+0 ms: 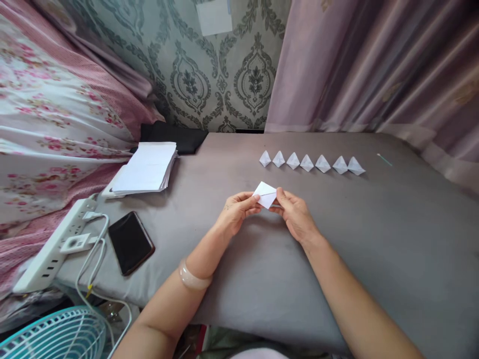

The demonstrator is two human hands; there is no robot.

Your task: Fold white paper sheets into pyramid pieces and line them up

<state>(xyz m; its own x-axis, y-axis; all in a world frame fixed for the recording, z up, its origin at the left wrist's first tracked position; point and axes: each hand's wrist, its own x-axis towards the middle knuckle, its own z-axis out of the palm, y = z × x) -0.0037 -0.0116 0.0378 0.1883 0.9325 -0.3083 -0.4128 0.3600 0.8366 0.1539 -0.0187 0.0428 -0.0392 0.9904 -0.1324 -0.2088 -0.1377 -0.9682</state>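
A small folded piece of white paper [266,193], diamond-shaped with a crease across its middle, is held above the grey-covered table. My left hand [238,210] pinches its left corner, thumb on top and fingers beneath. At the opposite corner my right hand [294,212] grips it between thumb and fingers. Beyond my hands stands a row of several white folded paper shapes [293,160], pointed at the top.
At the left lie a stack of white paper [147,169], a black phone [130,243] and a white power strip [56,244] with cables. A blue fan [56,331] stands at the lower left. A thin green stick [384,159] lies at the far right.
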